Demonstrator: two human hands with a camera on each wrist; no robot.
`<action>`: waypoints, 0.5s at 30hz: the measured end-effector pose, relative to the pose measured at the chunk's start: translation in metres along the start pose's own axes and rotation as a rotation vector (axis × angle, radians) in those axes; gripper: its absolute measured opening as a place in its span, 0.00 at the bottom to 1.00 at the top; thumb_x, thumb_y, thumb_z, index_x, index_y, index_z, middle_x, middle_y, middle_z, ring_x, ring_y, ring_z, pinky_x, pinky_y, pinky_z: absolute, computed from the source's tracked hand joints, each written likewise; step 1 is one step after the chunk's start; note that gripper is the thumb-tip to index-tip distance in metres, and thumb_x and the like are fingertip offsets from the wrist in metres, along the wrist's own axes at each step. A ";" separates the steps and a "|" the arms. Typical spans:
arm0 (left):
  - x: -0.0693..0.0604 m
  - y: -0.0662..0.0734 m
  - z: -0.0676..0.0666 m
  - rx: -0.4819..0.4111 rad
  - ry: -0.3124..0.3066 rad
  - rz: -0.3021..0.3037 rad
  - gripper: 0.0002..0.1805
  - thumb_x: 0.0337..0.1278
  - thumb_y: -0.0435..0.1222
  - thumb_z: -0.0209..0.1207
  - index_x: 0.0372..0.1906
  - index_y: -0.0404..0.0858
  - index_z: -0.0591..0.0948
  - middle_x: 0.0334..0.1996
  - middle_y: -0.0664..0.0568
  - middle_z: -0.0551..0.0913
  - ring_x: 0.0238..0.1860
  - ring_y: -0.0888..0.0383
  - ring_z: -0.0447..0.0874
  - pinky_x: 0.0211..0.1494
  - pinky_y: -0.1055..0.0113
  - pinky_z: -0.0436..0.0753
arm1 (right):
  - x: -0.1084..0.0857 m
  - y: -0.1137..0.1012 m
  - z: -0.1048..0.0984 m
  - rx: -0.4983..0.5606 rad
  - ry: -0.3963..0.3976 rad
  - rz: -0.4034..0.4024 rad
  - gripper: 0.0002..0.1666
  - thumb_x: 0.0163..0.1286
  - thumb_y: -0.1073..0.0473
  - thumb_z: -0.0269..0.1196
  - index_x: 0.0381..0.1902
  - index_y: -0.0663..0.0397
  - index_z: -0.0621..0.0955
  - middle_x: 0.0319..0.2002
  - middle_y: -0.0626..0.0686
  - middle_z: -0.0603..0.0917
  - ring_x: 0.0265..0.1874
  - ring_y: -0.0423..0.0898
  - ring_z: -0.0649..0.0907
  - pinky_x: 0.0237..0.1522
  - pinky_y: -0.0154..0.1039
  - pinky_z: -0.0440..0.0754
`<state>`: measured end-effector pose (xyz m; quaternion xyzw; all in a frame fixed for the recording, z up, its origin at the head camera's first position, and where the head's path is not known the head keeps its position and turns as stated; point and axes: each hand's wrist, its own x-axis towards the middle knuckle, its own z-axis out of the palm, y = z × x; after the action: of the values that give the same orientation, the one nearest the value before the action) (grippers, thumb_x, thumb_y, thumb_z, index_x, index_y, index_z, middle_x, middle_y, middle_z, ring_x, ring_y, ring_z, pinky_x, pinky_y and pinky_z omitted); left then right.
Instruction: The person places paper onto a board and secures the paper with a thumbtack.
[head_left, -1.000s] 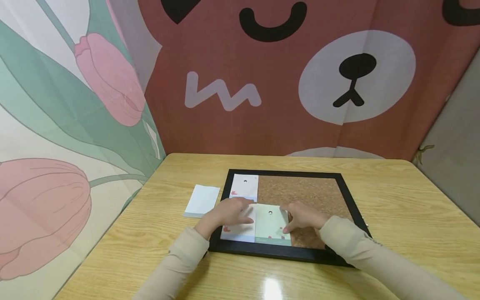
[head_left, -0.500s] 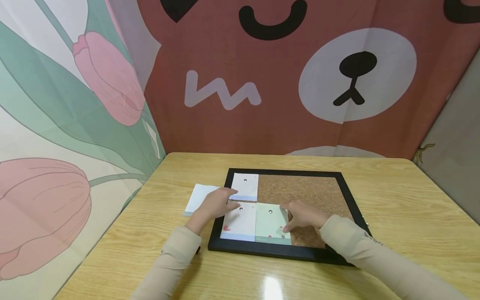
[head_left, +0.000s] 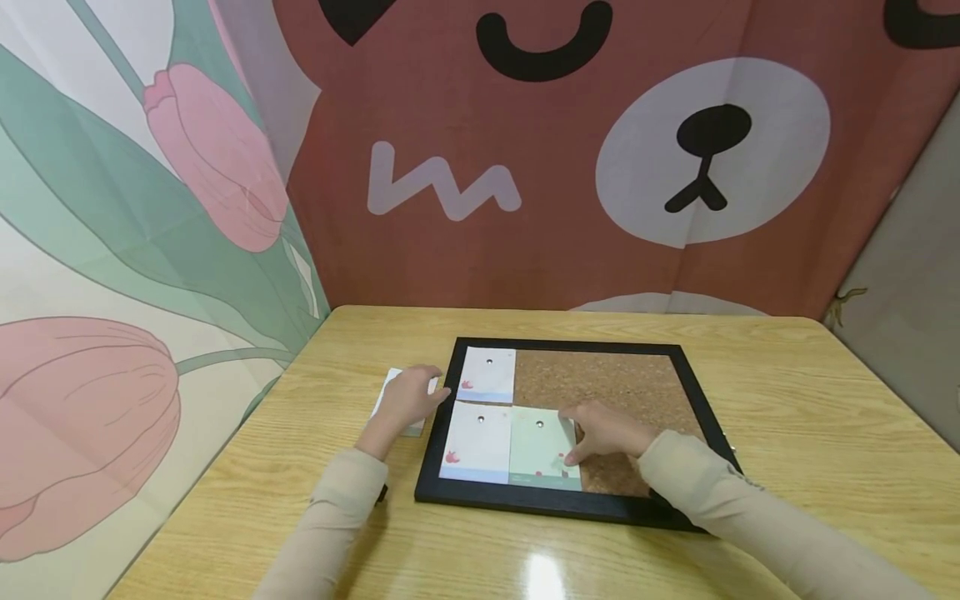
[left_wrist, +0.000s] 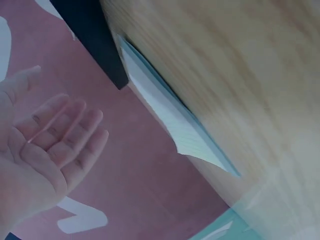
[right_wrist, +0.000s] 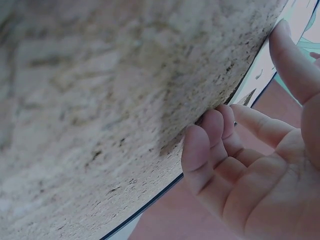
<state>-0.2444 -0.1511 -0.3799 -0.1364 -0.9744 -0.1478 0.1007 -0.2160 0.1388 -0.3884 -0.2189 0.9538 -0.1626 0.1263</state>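
My left hand [head_left: 408,398] hovers over a pad of white note sheets [head_left: 412,432] on the table, left of the board, and partly covers it. In the left wrist view its fingers are loosely bent with nothing in them, apart from the pad [left_wrist: 165,115]. My right hand [head_left: 609,429] rests at the right edge of a pale green note sheet [head_left: 531,454], thumb and forefinger touching it. The other fingertips [right_wrist: 195,150] lie against the cork. Left of the green sheet lies a white note sheet [head_left: 476,446]; another white sheet [head_left: 486,379] is above. Each bears a small silver pin near its top.
The black-framed corkboard [head_left: 607,375] lies flat on a wooden table [head_left: 795,400]. Its raised frame [head_left: 555,500] runs between the pad and the sheets. A printed cloth [head_left: 450,267] hangs behind and to the left.
My left hand has moved left, off the white sheets and across the frame to above the pad. My right hand has stayed at the green sheet.
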 end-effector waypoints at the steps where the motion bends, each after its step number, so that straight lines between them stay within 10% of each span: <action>1: 0.000 -0.002 0.000 0.002 0.008 -0.016 0.19 0.51 0.41 0.60 0.46 0.33 0.79 0.44 0.43 0.80 0.45 0.47 0.78 0.42 0.56 0.77 | 0.000 0.000 0.000 -0.002 0.000 0.001 0.40 0.43 0.53 0.73 0.54 0.62 0.74 0.39 0.52 0.80 0.34 0.43 0.75 0.41 0.45 0.74; 15: 0.003 -0.028 -0.003 0.053 -0.066 -0.230 0.22 0.49 0.42 0.61 0.47 0.31 0.78 0.44 0.39 0.78 0.42 0.44 0.78 0.36 0.53 0.77 | 0.000 -0.002 0.000 -0.007 0.001 0.007 0.40 0.43 0.53 0.73 0.54 0.63 0.73 0.43 0.55 0.79 0.40 0.47 0.76 0.44 0.48 0.73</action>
<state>-0.2549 -0.1767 -0.3835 -0.0259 -0.9899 -0.1281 0.0545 -0.2156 0.1376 -0.3876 -0.2159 0.9551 -0.1590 0.1258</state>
